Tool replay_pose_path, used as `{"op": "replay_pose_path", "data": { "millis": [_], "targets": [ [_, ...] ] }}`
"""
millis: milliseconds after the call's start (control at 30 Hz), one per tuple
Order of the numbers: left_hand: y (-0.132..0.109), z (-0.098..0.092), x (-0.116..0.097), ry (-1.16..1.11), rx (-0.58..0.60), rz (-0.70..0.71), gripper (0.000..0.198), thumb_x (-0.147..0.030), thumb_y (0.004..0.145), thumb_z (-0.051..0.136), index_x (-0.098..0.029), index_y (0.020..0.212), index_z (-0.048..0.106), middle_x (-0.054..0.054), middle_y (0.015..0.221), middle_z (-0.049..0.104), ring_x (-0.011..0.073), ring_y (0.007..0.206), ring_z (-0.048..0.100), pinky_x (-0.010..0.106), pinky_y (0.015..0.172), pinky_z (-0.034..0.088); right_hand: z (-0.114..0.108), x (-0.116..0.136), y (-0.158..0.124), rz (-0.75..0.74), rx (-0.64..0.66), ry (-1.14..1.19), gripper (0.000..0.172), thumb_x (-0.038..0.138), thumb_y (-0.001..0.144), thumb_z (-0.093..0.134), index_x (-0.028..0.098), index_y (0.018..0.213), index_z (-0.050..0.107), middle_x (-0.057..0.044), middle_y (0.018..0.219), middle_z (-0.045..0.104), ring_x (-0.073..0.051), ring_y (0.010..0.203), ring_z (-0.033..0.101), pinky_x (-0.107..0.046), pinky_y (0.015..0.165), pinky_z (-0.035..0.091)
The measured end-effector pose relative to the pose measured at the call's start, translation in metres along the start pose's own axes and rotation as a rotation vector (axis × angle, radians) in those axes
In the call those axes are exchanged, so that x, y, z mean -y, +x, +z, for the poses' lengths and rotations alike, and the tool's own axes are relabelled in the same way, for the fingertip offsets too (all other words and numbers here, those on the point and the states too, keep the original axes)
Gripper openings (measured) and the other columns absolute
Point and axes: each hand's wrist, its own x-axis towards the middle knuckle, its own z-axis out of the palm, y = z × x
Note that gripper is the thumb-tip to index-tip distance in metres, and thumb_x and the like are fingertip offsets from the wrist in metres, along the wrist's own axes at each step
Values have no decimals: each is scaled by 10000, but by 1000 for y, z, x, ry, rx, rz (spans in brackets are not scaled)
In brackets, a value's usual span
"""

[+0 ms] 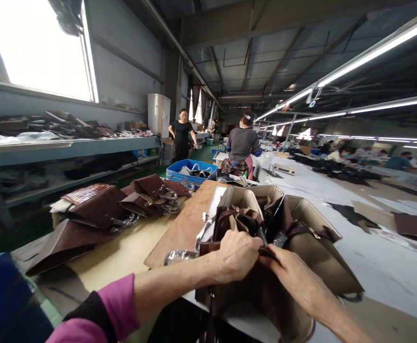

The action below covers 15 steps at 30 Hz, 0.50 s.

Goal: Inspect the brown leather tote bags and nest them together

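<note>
A dark brown handbag (242, 295) stands at the table's near edge, right in front of me. My left hand (239, 255) is closed in a fist on its upper edge. Close beside it, my right hand (289, 267) pinches the same edge between thumb and fingers. Behind the bag several more brown bags with beige linings stand open, one of them a lighter brown bag (312, 257) on the right. A plastic-wrapped handle (182, 256) sticks out to the left of my left wrist.
Brown bags (94, 205) lie piled on the left of the table, beside a brown board (183, 228). A blue crate (190, 171) stands beyond; another blue bin (12, 300) is at lower left. Two people are farther back, one in a striped top (243, 143). Black pieces (354, 214) lie on the right.
</note>
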Motion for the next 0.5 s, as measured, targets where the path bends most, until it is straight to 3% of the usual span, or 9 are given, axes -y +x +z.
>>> {"op": "replay_pose_path", "data": {
  "millis": [167,300,500],
  "targets": [
    [-1,-3,-3,-45,16,-40,254,-383,815,413,-198,785,584,45,705,642,226,722,632,265,569,414,-5,-3,-2,-4,64,-7,188,261,721,463,243,871,577,-39,884,651,-219,872,578,-261,675,385],
    [-1,-2,-6,-26,6,-19,289,-366,842,372,-188,788,594,48,702,642,220,720,631,270,585,403,-9,4,-4,30,41,-20,208,263,789,371,236,813,575,-36,857,643,-205,865,572,-269,663,375],
    [0,-6,-9,-29,7,6,311,-322,852,335,-175,761,593,67,672,635,207,694,620,264,559,381,-10,5,-5,-66,21,-23,255,246,824,343,195,799,591,-52,831,653,-181,833,587,-247,656,361]
  ]
}}
